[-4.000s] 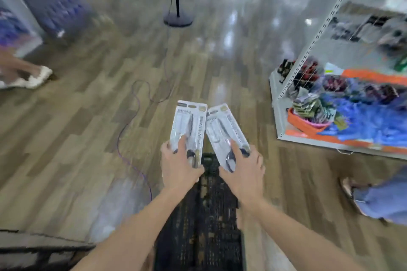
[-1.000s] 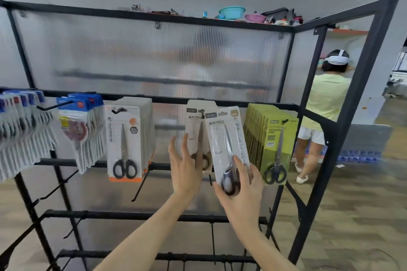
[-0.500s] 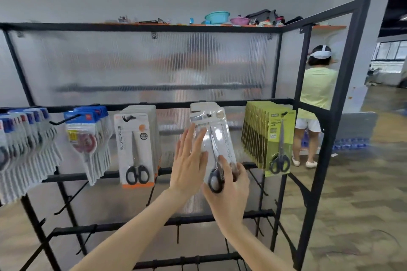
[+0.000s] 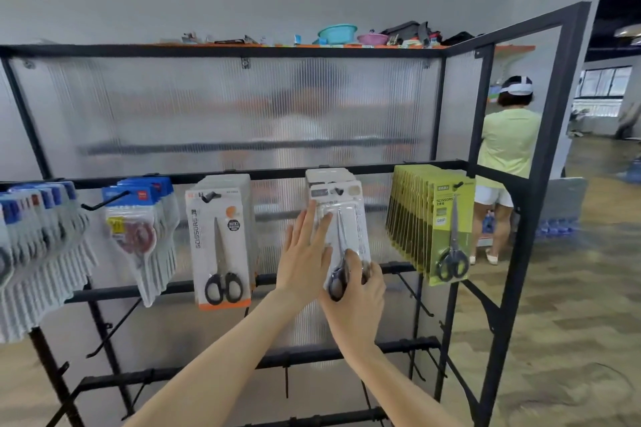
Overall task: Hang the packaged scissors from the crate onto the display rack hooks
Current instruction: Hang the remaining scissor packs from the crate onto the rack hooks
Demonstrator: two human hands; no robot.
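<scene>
Scissors pack [image 4: 341, 218] now up on the hook, right hand [image 4: 357, 291] gripping its base, left hand [image 4: 305, 253] flat against it.

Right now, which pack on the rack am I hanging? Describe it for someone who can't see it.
On the black display rack, look along the top hook rail. Between the orange-trimmed scissors packs and the green packs hangs a white pack, the only one with hands on it.

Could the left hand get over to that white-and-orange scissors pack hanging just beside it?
Probably yes. The left hand lies flat and holds nothing, and only open air shows between it and the white-and-orange scissors pack hanging alongside.
</scene>
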